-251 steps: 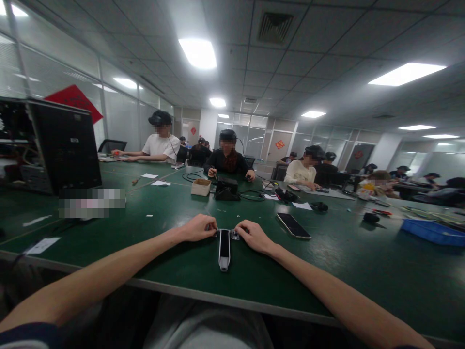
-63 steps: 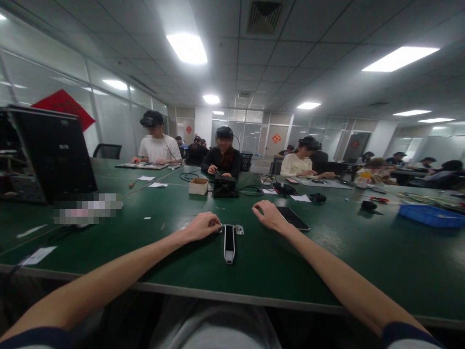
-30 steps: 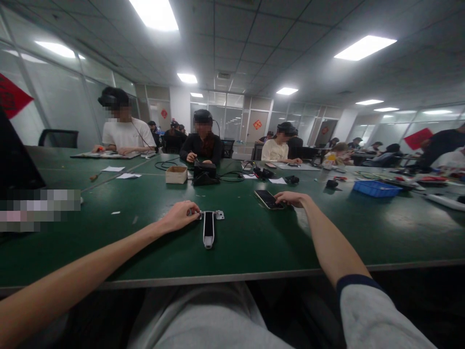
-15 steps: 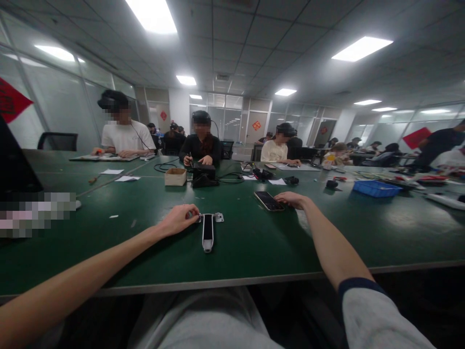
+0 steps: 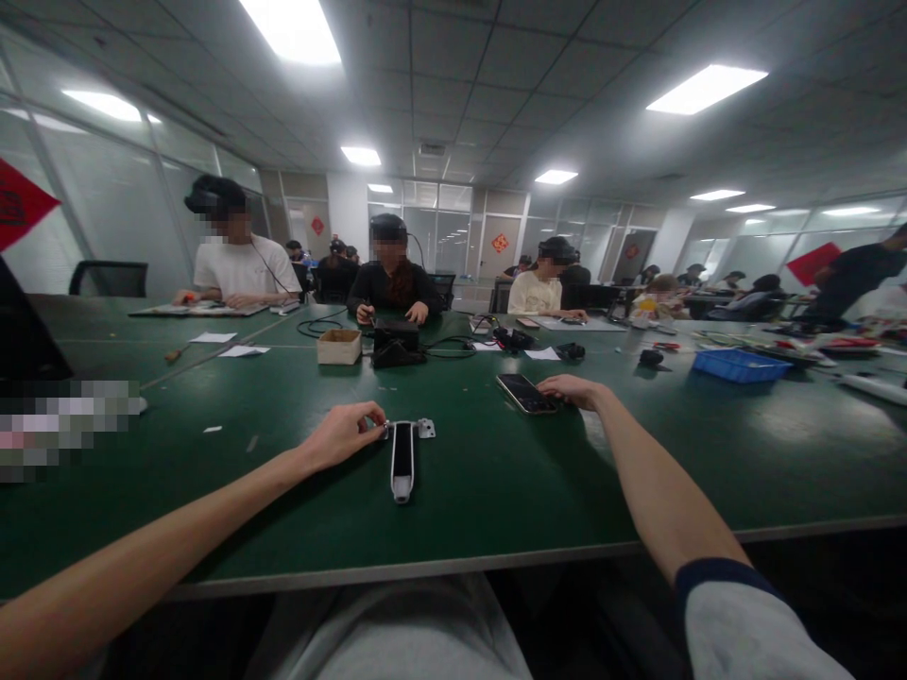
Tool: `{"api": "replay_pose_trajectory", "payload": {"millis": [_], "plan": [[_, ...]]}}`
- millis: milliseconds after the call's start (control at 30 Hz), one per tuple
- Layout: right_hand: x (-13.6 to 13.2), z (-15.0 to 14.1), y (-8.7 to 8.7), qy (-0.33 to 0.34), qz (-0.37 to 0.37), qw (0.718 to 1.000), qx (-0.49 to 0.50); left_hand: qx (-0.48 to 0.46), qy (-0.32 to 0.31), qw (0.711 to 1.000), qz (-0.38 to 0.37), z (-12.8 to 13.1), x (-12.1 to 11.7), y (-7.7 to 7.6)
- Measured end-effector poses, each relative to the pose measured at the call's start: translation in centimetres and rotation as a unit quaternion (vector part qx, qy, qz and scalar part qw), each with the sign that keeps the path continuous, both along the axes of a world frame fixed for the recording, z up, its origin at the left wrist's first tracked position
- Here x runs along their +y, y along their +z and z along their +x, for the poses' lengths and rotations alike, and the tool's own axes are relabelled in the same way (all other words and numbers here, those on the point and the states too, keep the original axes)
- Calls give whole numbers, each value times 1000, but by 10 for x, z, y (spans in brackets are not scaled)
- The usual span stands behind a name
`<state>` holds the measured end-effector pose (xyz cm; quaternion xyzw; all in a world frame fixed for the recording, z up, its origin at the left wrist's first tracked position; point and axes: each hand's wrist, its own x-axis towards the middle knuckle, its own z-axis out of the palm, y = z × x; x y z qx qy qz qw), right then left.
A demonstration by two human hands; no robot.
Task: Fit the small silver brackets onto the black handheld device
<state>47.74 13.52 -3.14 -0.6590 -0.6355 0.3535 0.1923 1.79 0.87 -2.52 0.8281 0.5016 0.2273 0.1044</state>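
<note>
My left hand [image 5: 346, 436] rests on the green table with thumb and index finger closed at the left tab of a white T-shaped bracket [image 5: 402, 463]. A long black strip runs down the bracket's stem, which points toward me; its right metal tab has holes. Farther right, a dark-screened smartphone [image 5: 525, 393] lies face up at a slant. My right hand [image 5: 571, 390] reaches its right edge, fingers closed along that side; the fingertips are partly hidden.
A small cardboard box [image 5: 339, 348] and a black case [image 5: 395, 342] stand ahead, with cables around them. A blue tray [image 5: 741, 365] sits to the right. White paper pieces [image 5: 245, 350] lie at left. Several people work across the green table [image 5: 468, 501].
The view has shifted slightly. Both my hands stay at the bracket and the phone. Across the table, a person's hand has moved a little to the right.
</note>
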Motion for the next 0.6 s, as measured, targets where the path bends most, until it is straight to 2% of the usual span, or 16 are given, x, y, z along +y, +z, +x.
{"api": "replay_pose_trajectory", "payload": {"millis": [267,600], "plan": [[2,0,-3,8,14,1000,-22,16,3,999,31,1,1,-2],[1,1,-1,18,42,998,-52,2,2,1000,6,3,-4,2]]}}
